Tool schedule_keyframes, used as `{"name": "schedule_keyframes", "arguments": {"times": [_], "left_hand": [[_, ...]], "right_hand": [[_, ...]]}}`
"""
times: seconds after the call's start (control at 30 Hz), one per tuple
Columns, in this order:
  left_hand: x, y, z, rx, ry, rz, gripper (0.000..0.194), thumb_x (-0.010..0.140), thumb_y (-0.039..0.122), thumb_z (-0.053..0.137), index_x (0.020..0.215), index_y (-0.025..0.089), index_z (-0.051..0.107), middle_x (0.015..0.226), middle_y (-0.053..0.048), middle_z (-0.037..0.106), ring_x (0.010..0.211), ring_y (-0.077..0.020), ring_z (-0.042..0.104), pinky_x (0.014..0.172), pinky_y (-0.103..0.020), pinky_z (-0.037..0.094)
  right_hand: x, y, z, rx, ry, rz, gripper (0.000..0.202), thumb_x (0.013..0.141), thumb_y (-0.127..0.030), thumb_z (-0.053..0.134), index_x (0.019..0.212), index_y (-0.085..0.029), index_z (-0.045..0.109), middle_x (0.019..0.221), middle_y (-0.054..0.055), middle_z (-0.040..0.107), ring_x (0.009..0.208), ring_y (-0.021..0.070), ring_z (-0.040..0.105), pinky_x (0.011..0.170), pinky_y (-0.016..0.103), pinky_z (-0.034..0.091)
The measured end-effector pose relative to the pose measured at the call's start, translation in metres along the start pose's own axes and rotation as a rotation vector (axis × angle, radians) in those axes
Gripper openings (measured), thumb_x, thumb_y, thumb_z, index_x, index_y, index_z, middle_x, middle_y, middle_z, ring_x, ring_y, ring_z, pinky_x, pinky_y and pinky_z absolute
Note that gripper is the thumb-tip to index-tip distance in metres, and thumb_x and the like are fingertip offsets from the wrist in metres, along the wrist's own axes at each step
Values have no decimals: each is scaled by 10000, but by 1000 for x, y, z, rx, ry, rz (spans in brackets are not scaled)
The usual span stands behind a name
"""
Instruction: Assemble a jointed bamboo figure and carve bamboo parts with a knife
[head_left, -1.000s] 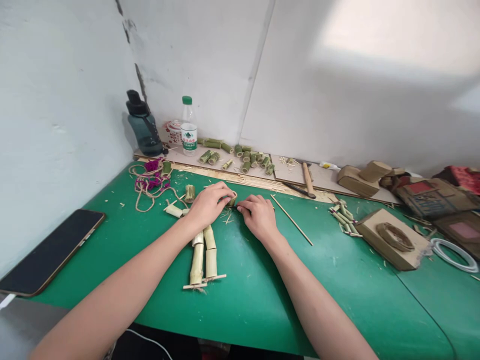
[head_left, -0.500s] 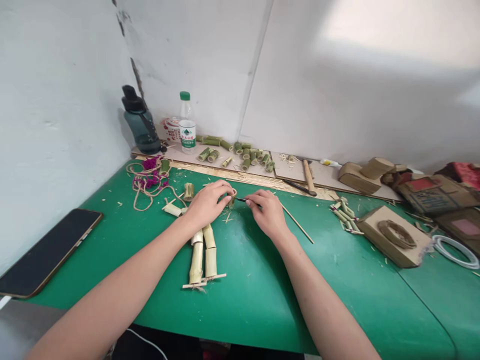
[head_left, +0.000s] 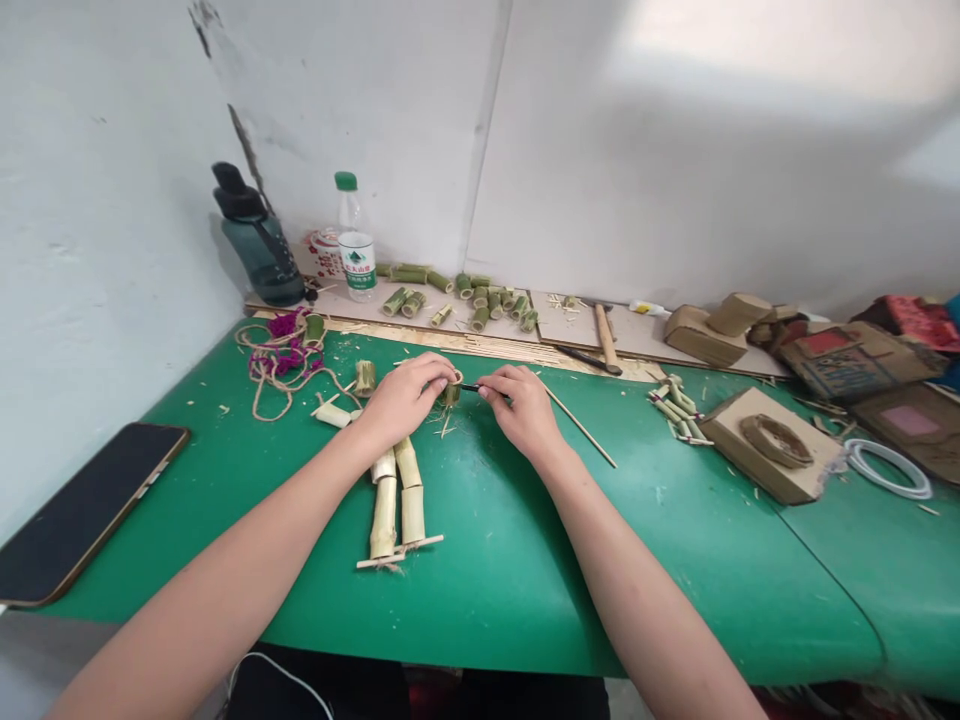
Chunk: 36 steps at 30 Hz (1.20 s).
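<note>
My left hand [head_left: 411,396] is closed on a short bamboo tube [head_left: 452,390], its open end facing up. In my right hand [head_left: 517,402] is a thin dark tool [head_left: 470,387], pinched between fingers and thumb; its tip meets the side of the tube, and its kind is hard to make out. Fine shavings [head_left: 445,424] lie under the tube. Below my left wrist, strung pale bamboo pieces [head_left: 385,515] form two rows with thin sticks at their lower ends; their upper part is hidden. Another bamboo piece [head_left: 364,378] stands left of the hand.
Twine with purple yarn [head_left: 281,345] and a phone [head_left: 94,510] lie left. Behind are a dark water bottle [head_left: 262,250], a clear bottle [head_left: 355,245], several cut bamboo tubes [head_left: 480,300] and a hammer [head_left: 606,338]. A thin stick [head_left: 581,428] and cardboard block [head_left: 772,445] lie right.
The whole view has shifted a little, so things appear slightly further left. Both hands keep their hold, and the dark tool stays at the tube.
</note>
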<state>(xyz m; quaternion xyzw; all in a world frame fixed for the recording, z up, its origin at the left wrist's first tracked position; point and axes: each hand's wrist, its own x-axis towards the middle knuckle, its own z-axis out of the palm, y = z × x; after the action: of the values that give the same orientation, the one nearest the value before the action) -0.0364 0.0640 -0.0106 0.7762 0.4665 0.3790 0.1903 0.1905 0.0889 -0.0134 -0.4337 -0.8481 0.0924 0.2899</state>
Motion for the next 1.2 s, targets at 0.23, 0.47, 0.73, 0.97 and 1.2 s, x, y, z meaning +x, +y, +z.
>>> {"name": "schedule_keyframes", "arguments": {"times": [0.23,0.47,0.73,0.97,1.2], "left_hand": [[1,1,-2,-24,1,-8,242,989,147,487,974,216,718,1158,-38,722,1086,-198,674,1010,-376,507],[2,1,-1,-22,1,4,257,983,141,475,993,219,719,1156,-43,725,1099,-195,674,1018,-377,510],[1,3,-1,32,4,-15,257,952,121,496,1028,225,718,1200,-38,722,1146,-197,667,1057,-386,494],[2,1,-1,-3,16,-6,323,928,75,450,1011,222,725,1176,-40,732,1126,-192,678,1047,-383,513],[2,1,-1,-24,26,-16,320,894,45,479,993,221,727,1173,-34,736,1123,-192,686,1058,-379,514]], "right_hand": [[3,0,2,-36,-50,42,224,1016,-248,593,1101,-240,801,1026,60,754,946,230,611,838,359,413],[3,-12,3,-182,-185,101,227,1026,-270,584,1107,-270,796,1075,67,743,1007,239,601,842,361,363],[-1,-15,-1,-179,-215,94,223,1027,-270,582,1093,-274,795,1069,60,724,1028,222,586,840,356,337],[-2,-9,-2,-92,-90,68,232,1029,-256,571,1100,-250,792,1080,62,740,997,225,601,836,364,360],[4,-10,1,-138,-136,121,233,1019,-247,583,1104,-261,799,1044,70,730,985,235,611,820,360,358]]}}
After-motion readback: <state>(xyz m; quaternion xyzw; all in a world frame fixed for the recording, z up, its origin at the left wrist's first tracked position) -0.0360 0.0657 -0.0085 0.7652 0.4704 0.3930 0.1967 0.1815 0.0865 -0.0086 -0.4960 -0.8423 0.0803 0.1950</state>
